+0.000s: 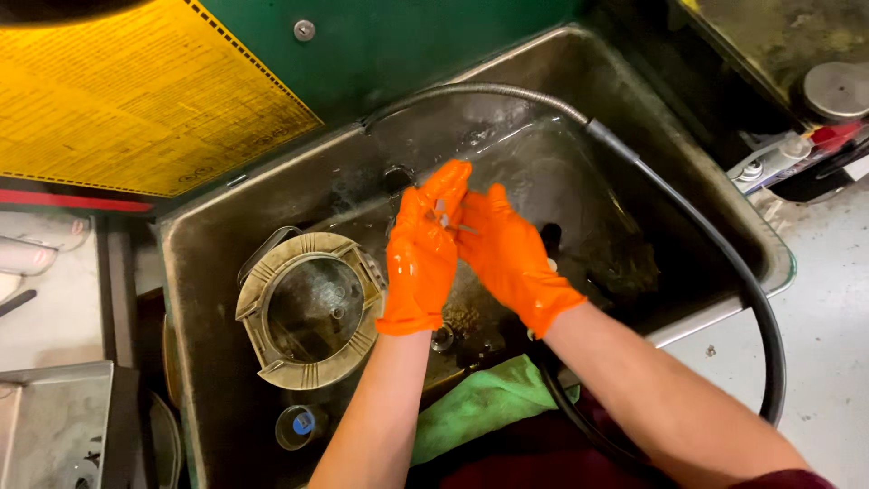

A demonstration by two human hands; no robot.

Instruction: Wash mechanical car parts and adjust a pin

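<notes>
Both my hands wear orange gloves and meet over the middle of a dirty metal wash basin (208,263). My left hand (421,263) points its fingers up and away, and my right hand (507,254) presses against it from the right. Between the fingertips of both hands sits a small pale metal part (442,211), mostly hidden by the gloves. I cannot tell its shape. A flexible metal hose (489,91) arcs over the basin's back and joins a black hose (733,272) running down the right side.
A round ribbed metal housing (308,308) lies in the basin to the left of my hands. A green rag (480,403) hangs over the front edge, beside a small round blue-topped container (299,424). A yellow printed panel (136,91) stands behind the basin. Grey floor (815,344) is at right.
</notes>
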